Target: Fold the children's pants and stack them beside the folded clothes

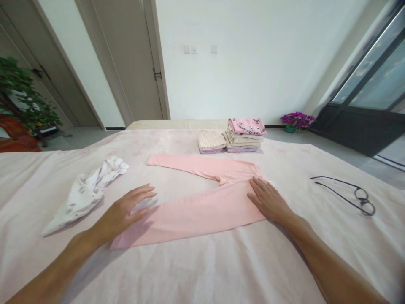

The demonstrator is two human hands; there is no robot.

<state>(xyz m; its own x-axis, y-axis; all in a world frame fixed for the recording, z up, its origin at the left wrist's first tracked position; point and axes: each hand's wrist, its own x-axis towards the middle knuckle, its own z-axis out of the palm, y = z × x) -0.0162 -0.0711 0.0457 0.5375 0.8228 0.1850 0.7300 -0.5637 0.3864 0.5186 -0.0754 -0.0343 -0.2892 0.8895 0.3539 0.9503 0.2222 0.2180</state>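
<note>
A pair of pink trousers [202, 213] lies spread flat on the pale bedsheet [221, 270], its legs pointing left and apart from each other. My right hand [268, 198] rests flat on the waist end at the right, fingers stretched out. Over the near leg's cuff end hovers my left hand [134, 204], its fingers apart and holding nothing; a shadow falls on the cloth below it. Left of that hand is a crumpled white garment [85, 192] with small dark prints.
Behind the trousers stand a tall stack of folded clothes [245, 137] and a lower folded pile [211, 141]. Black-framed glasses [357, 196] lie at the right. Beyond the bed are purple flowers [297, 120], a closed door [126, 59] and a leafy plant [22, 93].
</note>
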